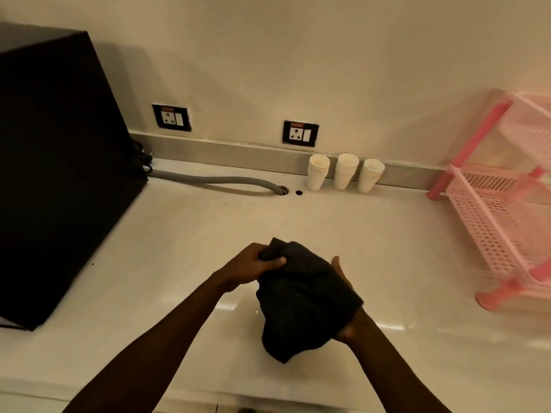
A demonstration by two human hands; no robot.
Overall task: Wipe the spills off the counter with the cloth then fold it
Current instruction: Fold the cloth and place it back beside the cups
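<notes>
The cloth (304, 296) is dark grey, almost black, all bunched up and drooping in loose folds. It's lifted above the pale counter (179, 234), near the front edge, roughly mid-width.

Looked like a kitchen: pale counter (185, 234), stacked paper cups (346, 172), pink dish rack (495, 210), wall sockets (300, 133), drain hose (220, 180).

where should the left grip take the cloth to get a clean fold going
Judging from its pose, at the far top corner of the dark cloth, coming from the left. The left hand already pinches that bunched edge while the right hand cups the far side, so the rest hangs down free over the counter. Pulling that corner outward should spread it flat.
</notes>
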